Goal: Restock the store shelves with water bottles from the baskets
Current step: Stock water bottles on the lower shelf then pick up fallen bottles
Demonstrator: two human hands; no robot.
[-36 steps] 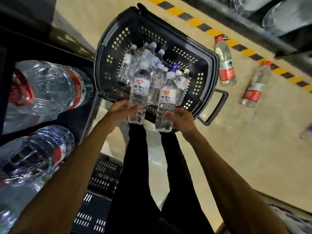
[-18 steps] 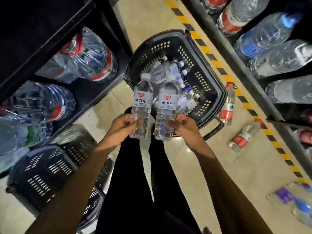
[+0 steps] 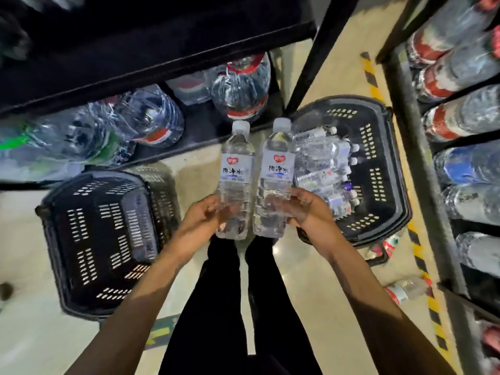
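the left hand (image 3: 201, 217) grips one bottle (image 3: 236, 174) low on its body; the right hand (image 3: 305, 207) grips a second bottle (image 3: 274, 180) the same way. the two are upright, side by side, over the floor (image 3: 32, 334) between two black baskets. the right basket (image 3: 378, 163) holds more small bottles (image 3: 322, 163). the left basket (image 3: 102, 239) sits below a low shelf (image 3: 205, 125) of big jugs (image 3: 240, 85).

Hands: left hand (image 3: 201, 216) and right hand (image 3: 305, 209) side by side at centre, one bottle held in each.
Held bottles: left bottle (image 3: 235, 169) just beside right bottle (image 3: 274, 171), caps pointing away from the person.
Right basket (image 3: 378, 163): on the floor, right of the hands, small bottles (image 3: 322, 158) piled in it.
Left basket (image 3: 94, 239): on the floor, left of the hands.
Left shelf (image 3: 162, 50): behind the left basket, jugs (image 3: 238, 85) on its lower level.
Right shelf (image 3: 414, 147): beyond the right basket.
Loose bottle (image 3: 405, 289): on the floor beside the right shelf.
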